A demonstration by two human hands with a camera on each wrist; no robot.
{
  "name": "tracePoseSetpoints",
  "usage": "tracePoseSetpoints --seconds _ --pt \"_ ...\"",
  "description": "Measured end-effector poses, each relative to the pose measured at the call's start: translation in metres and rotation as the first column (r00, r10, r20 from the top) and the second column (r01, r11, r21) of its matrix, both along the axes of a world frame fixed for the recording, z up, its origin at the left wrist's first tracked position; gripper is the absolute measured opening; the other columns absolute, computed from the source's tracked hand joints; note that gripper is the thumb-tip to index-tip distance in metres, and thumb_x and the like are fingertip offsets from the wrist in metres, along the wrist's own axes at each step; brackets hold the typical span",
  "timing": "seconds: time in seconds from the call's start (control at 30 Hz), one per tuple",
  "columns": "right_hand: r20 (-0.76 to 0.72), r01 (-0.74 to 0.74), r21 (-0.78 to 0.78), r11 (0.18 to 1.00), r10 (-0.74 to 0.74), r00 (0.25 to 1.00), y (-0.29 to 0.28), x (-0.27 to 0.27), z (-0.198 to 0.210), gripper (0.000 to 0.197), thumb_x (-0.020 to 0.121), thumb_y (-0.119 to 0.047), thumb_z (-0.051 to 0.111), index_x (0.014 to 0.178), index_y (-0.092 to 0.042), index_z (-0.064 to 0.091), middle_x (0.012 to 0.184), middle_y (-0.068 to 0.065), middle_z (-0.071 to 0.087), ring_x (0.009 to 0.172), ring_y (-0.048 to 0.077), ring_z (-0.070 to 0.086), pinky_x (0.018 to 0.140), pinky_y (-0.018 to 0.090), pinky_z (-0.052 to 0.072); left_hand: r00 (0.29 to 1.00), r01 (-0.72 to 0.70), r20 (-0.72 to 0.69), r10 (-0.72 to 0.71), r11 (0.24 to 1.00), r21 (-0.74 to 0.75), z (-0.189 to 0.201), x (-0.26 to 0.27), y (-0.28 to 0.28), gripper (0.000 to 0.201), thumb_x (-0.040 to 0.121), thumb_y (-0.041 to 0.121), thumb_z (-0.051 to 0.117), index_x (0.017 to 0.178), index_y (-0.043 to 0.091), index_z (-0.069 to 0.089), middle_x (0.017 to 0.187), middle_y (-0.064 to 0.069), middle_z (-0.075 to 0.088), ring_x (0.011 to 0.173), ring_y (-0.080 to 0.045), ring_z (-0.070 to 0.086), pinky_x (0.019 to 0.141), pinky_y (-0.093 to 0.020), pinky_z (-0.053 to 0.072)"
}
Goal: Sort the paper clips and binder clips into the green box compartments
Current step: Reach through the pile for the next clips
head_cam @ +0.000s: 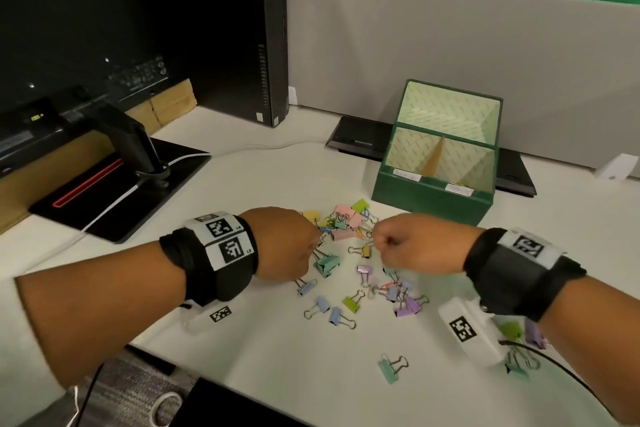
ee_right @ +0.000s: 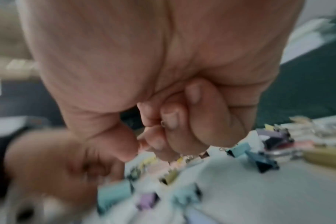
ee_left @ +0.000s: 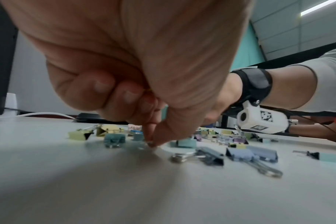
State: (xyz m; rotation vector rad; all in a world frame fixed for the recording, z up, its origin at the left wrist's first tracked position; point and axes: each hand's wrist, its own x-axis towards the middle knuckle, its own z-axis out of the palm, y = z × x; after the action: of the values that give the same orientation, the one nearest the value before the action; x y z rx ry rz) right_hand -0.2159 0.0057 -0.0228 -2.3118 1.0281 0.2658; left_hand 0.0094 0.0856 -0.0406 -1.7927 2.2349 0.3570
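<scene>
Spreading across the broad white bench (head_cam: 346,374), the job's pieces sit in front of both wrists. The tall green cardboard box with paper-lined compartments (head_cam: 433,199) stands open at the far right of the pile, nearer the right hand (head_cam: 412,246) than the left hand (head_cam: 282,243); its front section is split by a brown divider, with two small labels on the front rim. A black monitor stand (head_cam: 138,163) lies well to the left, out of the way. The scattered pastel metal binder clips (head_cam: 327,263) lie between and just beyond the two hands, their wire handles pointing every which way. Both hands hover low over the heap with fingers curled. The left hand's thumb and fingertips (ee_left: 153,141) pinch down at the bench beside a teal clip; what they hold is too small to tell. The right hand's fist is blurred, so its contents cannot be told. No paper clips can be made out clearly.
</scene>
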Motion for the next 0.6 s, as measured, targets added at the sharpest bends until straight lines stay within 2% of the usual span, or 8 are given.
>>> tracePoseSetpoints --seconds 0.1,0.17,0.23,0.27,0.37,0.43,0.5,0.6 --pt "0.385 0.162 0.663 0.731 -0.519 0.763 -0.011 -0.024 0.005 0.015 0.077 -0.001 0.059 0.073 -0.013 0.052 0.062 0.003 0.04 0.045 0.012 0.026 0.041 0.019 0.018 0.955 -0.178 -0.233 0.186 0.983 0.055 0.006 0.013 -0.004 0.025 0.092 0.033 0.046 0.072 0.018 0.049 0.071 0.002 0.051 0.065 -0.016 0.046 0.06 -0.03 0.038" --pt "0.418 0.079 0.827 0.557 -0.702 0.576 -0.015 -0.039 0.005 0.018 0.069 0.002 0.058 0.08 -0.011 0.054 0.065 0.006 0.043 0.041 0.01 0.028 0.035 0.016 0.021 0.69 -0.33 -0.593 0.414 0.91 0.252 0.008 0.019 -0.004 0.028 0.086 0.031 0.046 0.061 0.018 0.04 0.061 0.001 0.039 0.052 -0.016 0.033 0.05 -0.029 0.028" --pt "0.397 0.068 0.857 0.51 -0.739 0.545 -0.016 -0.046 0.001 0.021 0.073 -0.001 0.053 0.091 -0.009 0.059 0.07 0.009 0.049 0.041 0.012 0.035 0.034 0.017 0.027 0.4 -0.331 -0.728 0.557 0.828 0.452 0.008 0.021 0.0 0.034 0.091 0.027 0.05 0.06 0.018 0.037 0.058 -0.002 0.033 0.047 -0.015 0.025 0.046 -0.024 0.02" --pt "0.379 0.089 0.853 0.515 -0.728 0.572 -0.015 -0.046 0.0 0.02 0.076 -0.002 0.05 0.092 -0.009 0.06 0.072 0.01 0.051 0.043 0.013 0.038 0.035 0.018 0.028 0.366 -0.305 -0.737 0.568 0.822 0.482 0.005 0.02 0.002 0.037 0.097 0.027 0.052 0.063 0.017 0.041 0.058 -0.002 0.035 0.045 -0.015 0.027 0.043 -0.023 0.021" --pt "0.314 0.244 0.584 0.774 -0.493 0.811 -0.005 -0.035 0.002 0.01 0.09 -0.009 0.056 0.086 -0.013 0.064 0.068 0.001 0.053 0.048 0.011 0.04 0.043 0.021 0.03 0.465 -0.223 -0.734 0.495 0.868 0.444 0.004 0.006 0.006 0.022 0.101 0.03 0.053 0.087 0.014 0.058 0.065 0.003 0.048 0.05 -0.011 0.04 0.045 -0.022 0.032" --pt "0.136 0.144 0.073 0.987 -0.153 0.979 0.004 -0.027 0.003 0.006 0.092 -0.025 0.065 0.087 -0.023 0.066 0.073 -0.01 0.058 0.058 0.006 0.048 0.055 0.021 0.038 0.732 -0.148 -0.626 0.27 0.959 0.241 0.006 -0.006 0.006 0.02 0.099 0.036 0.053 0.099 0.02 0.065 0.069 0.016 0.054 0.057 -0.002 0.048 0.058 -0.019 0.039" --pt "-0.059 -0.052 -0.188 0.981 0.042 0.997 0.014 -0.021 0.002 0.013 0.086 -0.039 0.07 0.092 -0.031 0.063 0.079 -0.011 0.058 0.07 0.004 0.051 0.061 0.024 0.041 0.915 0.01 -0.404 0.018 0.998 0.067 0.011 -0.022 0.008 0.019 0.097 0.044 0.051 0.101 0.033 0.066 0.077 0.022 0.057 0.072 0.004 0.053 0.07 -0.019 0.04" --pt "-0.16 -0.086 -0.207 0.975 0.053 0.986 0.021 -0.023 -0.002 0.031 0.077 -0.051 0.074 0.098 -0.036 0.057 0.086 -0.011 0.058 0.077 0.008 0.054 0.061 0.027 0.041 0.957 0.175 -0.241 -0.161 0.984 0.037 0.016 -0.045 0.01 0.029 0.098 0.044 0.043 0.122 0.046 0.059 0.104 0.021 0.066 0.093 0.001 0.059 0.083 -0.025 0.048"
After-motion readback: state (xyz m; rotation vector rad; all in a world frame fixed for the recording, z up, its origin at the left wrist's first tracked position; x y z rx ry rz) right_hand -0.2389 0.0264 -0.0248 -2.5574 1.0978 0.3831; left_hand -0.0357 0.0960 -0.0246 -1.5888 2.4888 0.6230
